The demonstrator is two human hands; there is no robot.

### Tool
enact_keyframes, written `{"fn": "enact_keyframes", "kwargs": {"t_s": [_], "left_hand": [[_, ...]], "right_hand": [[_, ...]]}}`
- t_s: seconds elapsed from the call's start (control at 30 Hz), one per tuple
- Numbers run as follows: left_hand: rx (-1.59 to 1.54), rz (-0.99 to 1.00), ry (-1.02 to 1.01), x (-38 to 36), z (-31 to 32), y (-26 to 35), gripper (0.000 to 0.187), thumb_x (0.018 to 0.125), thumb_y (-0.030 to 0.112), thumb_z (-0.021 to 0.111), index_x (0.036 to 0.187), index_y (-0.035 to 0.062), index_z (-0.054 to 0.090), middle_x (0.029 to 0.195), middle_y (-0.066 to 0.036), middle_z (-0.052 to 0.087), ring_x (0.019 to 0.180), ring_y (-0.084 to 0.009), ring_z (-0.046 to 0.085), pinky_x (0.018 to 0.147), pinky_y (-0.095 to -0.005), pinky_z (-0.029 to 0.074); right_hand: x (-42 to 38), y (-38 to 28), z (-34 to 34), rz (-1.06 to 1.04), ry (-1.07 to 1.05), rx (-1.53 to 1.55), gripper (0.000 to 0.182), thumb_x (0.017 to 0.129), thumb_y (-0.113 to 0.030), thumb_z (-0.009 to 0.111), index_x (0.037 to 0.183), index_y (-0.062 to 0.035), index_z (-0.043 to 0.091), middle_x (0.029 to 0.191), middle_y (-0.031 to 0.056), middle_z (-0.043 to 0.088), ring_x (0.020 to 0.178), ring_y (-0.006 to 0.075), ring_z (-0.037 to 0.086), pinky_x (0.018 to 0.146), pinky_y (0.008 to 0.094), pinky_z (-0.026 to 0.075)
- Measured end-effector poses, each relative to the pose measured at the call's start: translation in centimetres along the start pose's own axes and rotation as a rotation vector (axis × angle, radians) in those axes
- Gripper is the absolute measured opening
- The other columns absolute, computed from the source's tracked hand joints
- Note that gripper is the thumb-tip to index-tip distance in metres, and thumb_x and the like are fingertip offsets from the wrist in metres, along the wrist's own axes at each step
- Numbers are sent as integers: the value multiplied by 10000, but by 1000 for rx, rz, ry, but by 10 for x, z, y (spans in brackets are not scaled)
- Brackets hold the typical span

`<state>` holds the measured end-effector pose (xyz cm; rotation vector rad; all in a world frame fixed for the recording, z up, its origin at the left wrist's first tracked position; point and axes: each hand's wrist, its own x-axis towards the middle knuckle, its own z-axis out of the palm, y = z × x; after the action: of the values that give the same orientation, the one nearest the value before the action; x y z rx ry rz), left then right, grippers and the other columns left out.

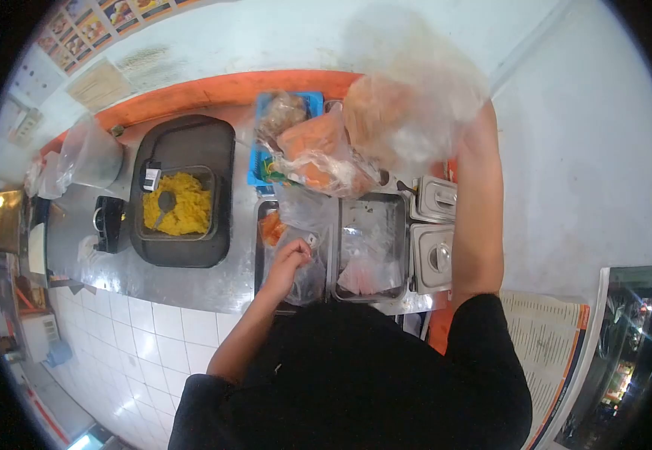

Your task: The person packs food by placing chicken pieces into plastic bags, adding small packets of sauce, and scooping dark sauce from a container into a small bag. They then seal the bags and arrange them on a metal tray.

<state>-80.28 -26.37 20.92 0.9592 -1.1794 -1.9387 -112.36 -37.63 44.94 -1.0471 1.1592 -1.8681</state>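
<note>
My right arm reaches up at the right, and my right hand (476,129) is smeared by motion. It is closed on a clear plastic bag (408,105), also blurred, with something orange-brown showing through. Lower down, my left hand (290,262) is closed, its fingers curled over a metal tray (260,262) lined with clear plastic (307,277). Whatever its fingers pinch is too small to name. Orange food pieces (272,227) lie in that tray, just above the hand. The neighbouring metal tray (403,247) holds clear plastic and pale pink pieces (367,275).
A blue basket (254,161) and a bag of orange food (312,142) stand behind the trays. Lidded steel containers (432,259) sit at the right. Leftward are a black case (221,150) with yellow food (187,206), a black device (108,223) and a plastic-covered bucket (95,157).
</note>
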Motion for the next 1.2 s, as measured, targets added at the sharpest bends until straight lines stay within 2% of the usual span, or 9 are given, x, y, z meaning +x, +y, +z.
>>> {"fn": "enact_keyframes", "kwargs": {"t_s": [0.2,0.3,0.47,0.53,0.57,0.67,0.77,0.97,1.2], "left_hand": [[56,40,72,-9,-5,5,76,954,114,624,921,51,598,867,39,547,835,-48,496,757,-211,393],[206,92,118,-8,2,19,66,932,85,655,908,49,605,818,56,536,762,-35,482,693,-207,394],[339,147,232,10,-7,18,73,896,83,682,893,42,622,719,77,501,654,-22,441,593,-205,363],[367,196,287,17,-13,18,62,885,77,679,899,39,631,701,80,492,640,-18,433,579,-204,352],[384,221,308,22,-19,12,56,881,70,676,904,38,636,699,80,490,640,-17,432,579,-204,350],[409,201,353,26,-26,17,53,874,63,668,916,36,650,691,80,483,638,-16,424,577,-205,347],[435,186,370,28,-30,19,68,868,63,660,930,33,658,685,78,478,636,-19,419,580,-210,353],[507,223,418,41,-40,19,144,853,64,644,987,15,665,688,49,506,638,-50,449,580,-237,384],[629,262,417,53,-43,54,212,849,81,669,1042,-6,667,687,-11,573,647,-69,515,595,-259,432]], "right_hand": [[-93,6,-25,86,99,-136,258,899,-137,659,1125,-12,661,994,70,699,866,173,671,739,316,548],[-131,17,-41,160,92,-209,261,896,-146,660,1118,-9,668,992,73,704,878,180,671,756,319,544],[-171,39,-62,332,-78,-426,267,891,-161,660,1107,-5,678,989,78,712,898,192,672,784,323,538],[-189,61,-79,383,-159,-588,270,889,-167,660,1102,-3,682,988,80,715,905,196,673,795,325,535],[-199,87,-106,374,-195,-839,281,883,-187,660,1088,3,692,981,90,724,926,220,679,824,336,532],[-220,93,-89,391,-207,-393,250,893,-152,679,1085,8,679,1016,61,709,882,140,652,772,289,531],[-232,92,-91,523,-97,-343,268,890,-127,677,1119,12,674,1057,58,709,904,141,653,813,292,527],[-216,70,-89,504,-170,-411,353,888,-130,676,1220,-14,648,1152,80,685,1073,168,622,946,319,486],[-212,82,-123,531,29,-253,344,881,-71,677,1218,-9,645,1142,80,687,1025,163,646,871,301,527]]}}
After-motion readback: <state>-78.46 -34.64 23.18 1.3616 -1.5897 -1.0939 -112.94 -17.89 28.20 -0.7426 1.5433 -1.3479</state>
